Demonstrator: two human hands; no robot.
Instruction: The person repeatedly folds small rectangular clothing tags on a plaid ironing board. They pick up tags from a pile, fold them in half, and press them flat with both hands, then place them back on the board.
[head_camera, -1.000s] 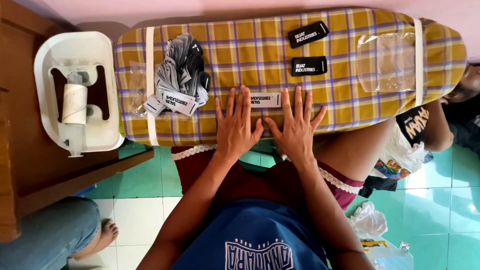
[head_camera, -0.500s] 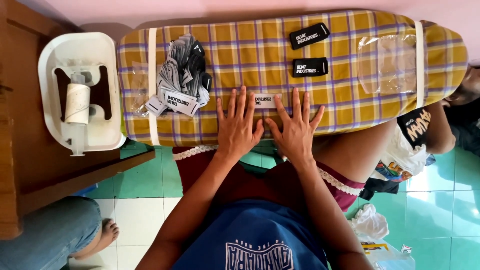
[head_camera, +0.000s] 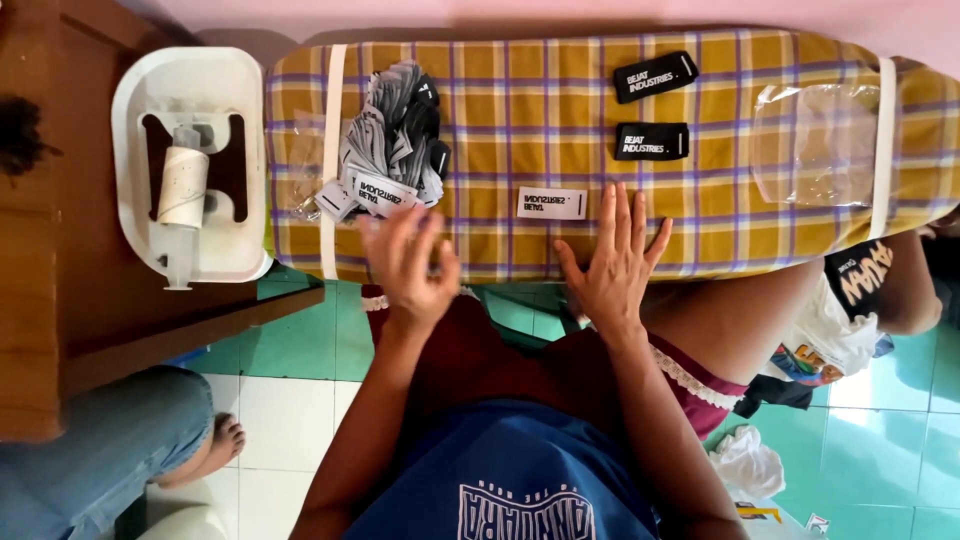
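Note:
A padded board (head_camera: 500, 100) in yellow and purple plaid lies across my lap. A small white label (head_camera: 551, 203) rests flat near its front edge. My right hand (head_camera: 612, 262) lies flat and spread on the cloth just right of that label. My left hand (head_camera: 410, 262) is lifted over the front edge, fingers loosely curled, empty, below a heap of grey and white labels (head_camera: 392, 145). Two black labels (head_camera: 655, 76) (head_camera: 651, 141) lie farther back on the right.
A white tray (head_camera: 140, 100) holding a white roll (head_camera: 184, 186) sits on a brown wooden table (head_camera: 60, 300) at the left. A clear plastic bag (head_camera: 812, 145) lies on the board's right end. Another person's leg and foot (head_camera: 215, 445) are at lower left; clothes lie on the green tiled floor.
My left hand has lifted off the cloth beside the white label and moved left toward the heap of labels. My right hand stays flat.

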